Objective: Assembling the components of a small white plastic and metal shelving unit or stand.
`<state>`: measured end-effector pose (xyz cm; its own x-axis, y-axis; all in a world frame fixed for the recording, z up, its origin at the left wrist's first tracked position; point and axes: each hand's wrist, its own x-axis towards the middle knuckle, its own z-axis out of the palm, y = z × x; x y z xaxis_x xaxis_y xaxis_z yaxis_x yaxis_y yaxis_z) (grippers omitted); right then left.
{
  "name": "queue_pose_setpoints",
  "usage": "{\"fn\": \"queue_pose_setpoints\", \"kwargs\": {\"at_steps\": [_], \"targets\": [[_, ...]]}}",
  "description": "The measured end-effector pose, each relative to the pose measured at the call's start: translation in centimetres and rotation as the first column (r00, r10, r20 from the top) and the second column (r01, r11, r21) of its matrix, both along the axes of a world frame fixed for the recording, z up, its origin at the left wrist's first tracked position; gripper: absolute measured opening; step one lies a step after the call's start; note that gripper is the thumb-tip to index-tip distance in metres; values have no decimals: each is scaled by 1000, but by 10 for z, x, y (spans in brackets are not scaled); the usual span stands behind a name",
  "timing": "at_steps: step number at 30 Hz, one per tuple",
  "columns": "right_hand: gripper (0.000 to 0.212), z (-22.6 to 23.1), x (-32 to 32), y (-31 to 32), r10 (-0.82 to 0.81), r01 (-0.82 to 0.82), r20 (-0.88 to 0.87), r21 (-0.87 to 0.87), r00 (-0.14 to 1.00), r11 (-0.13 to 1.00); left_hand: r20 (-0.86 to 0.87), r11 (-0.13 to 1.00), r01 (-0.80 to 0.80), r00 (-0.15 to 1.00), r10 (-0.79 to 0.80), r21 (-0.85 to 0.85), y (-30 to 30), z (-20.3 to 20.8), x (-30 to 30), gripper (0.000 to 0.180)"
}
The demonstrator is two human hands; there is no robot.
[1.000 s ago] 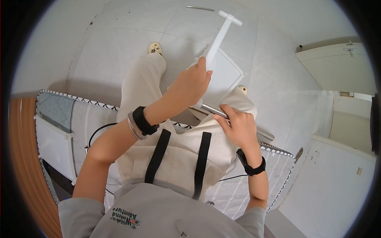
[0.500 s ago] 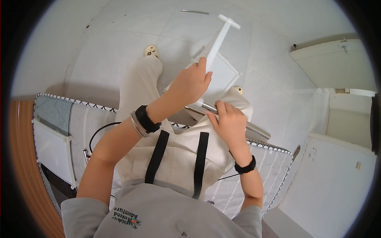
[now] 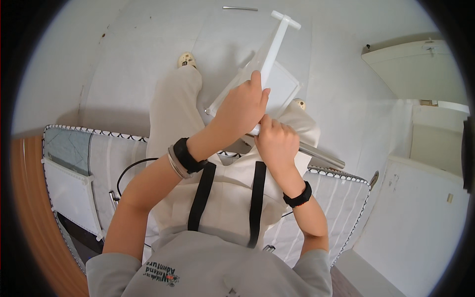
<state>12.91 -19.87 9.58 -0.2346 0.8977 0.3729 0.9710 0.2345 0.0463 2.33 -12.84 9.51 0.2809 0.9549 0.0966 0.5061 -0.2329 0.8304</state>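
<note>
My left hand (image 3: 242,106) is wrapped round the edge of a white plastic panel (image 3: 275,52), held tilted and nearly edge-on, with a crossbar-like end pointing away from me. Just to the right, my right hand (image 3: 278,141) is closed round a shiny metal tube (image 3: 324,156). The tube's free end sticks out to the right above my thigh. A short white piece (image 3: 255,129) shows between my hands, at the tube's inner end; how they join is hidden by my fingers. Behind the held panel, a second white panel (image 3: 286,88) is low between my feet.
A thin metal tube (image 3: 240,8) lies on the grey tiled floor at the far side. Beside me on the left, another white panel (image 3: 71,195) rests on the striped bedding (image 3: 111,153). A white cabinet (image 3: 420,213) stands at the right, below a pale door (image 3: 420,72).
My right hand has moved left and slightly away from me, up against the left hand, covering the tube's inner end. The held panel has shifted slightly farther away.
</note>
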Motion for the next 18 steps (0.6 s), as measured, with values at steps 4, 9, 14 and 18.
{"fn": "queue_pose_setpoints", "kwargs": {"at_steps": [4,9,14,18], "targets": [[21,0,2,0,-46,49,23,-174,999,984,10,998,2,1000,-3,55,1,2,1,26],[15,9,0,4,-46,35,-39,-244,998,969,-32,1000,-2,999,2,-2,0,6,2,26],[7,23,2,7,-49,-22,-136,-480,989,877,-39,999,-33,999,32,-21,-4,5,3,25],[7,22,2,11,-55,-35,-186,-449,981,893,-60,998,-35,997,38,49,3,6,-1,24]]}}
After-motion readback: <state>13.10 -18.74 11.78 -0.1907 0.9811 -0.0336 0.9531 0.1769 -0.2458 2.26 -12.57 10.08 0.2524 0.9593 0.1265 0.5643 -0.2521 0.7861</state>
